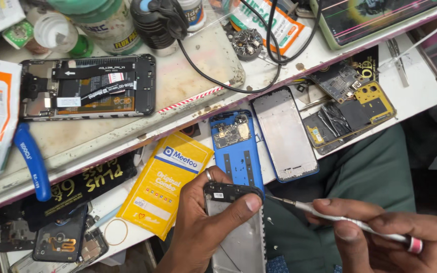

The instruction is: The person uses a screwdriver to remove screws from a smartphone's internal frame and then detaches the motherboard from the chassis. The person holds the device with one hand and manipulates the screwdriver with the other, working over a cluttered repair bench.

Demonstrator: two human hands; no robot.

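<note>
Below the table's (127, 132) front edge, a phone frame (236, 227) is clasped in the left hand's (203, 222) grip, thumb across its dark top. A slim screwdriver (345, 221) is pinched in the right hand (380, 235), its tip touching the frame's upper right corner. Just beyond, a blue phone body (236, 151) is propped against the table's edge.

Matt grey metal phone frame (238, 237); beside it, a smooth steel screwdriver (350, 223) and glossy yellow (plastic-looking) packet (165, 182).

The person's left hand (203, 222) is bare apart from a plain silver ring (208, 175) worn on one finger. The right hand (380, 230) wears nothing, and no sleeve shows at either wrist. Dark green cloth (375, 172), smooth and lightly creased, covers the person's lap below the hands.
</note>
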